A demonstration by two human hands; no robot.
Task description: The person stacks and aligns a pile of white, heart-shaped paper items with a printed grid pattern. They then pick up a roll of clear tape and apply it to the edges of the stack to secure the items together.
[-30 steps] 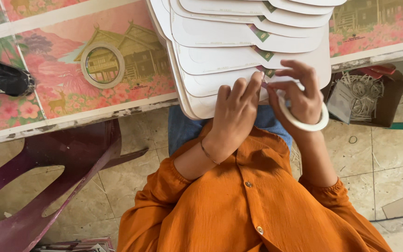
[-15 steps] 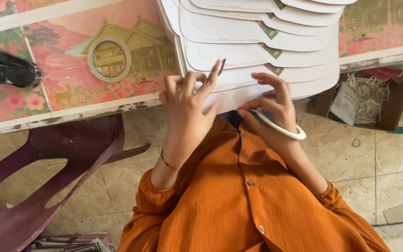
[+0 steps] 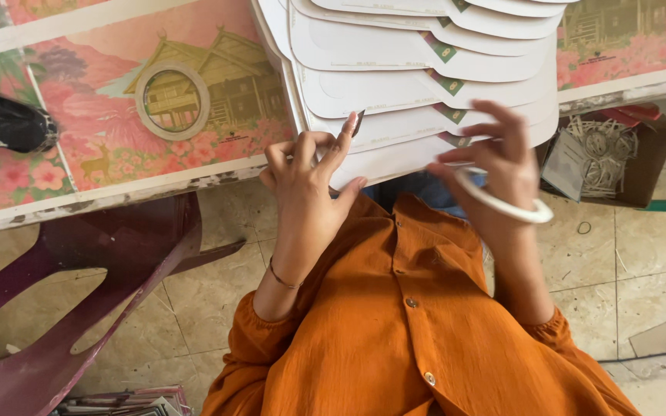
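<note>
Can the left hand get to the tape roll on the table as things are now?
Probably yes. The left hand is at the table edge, and the tape roll lies flat just beyond it with only bare tabletop between them.

Soft even daylight, slight motion blur

The stack of white rounded card sheets [image 3: 425, 85] looks matt and smooth, like thin paperboard. The surface [image 3: 102, 115] wears a glossy printed floral covering, worn at its edge. The white ring [image 3: 502, 202] seems smooth plastic. The orange buttoned shirt [image 3: 410, 331] is soft woven cloth. The purple chair [image 3: 79, 277] is shiny moulded plastic.
</note>
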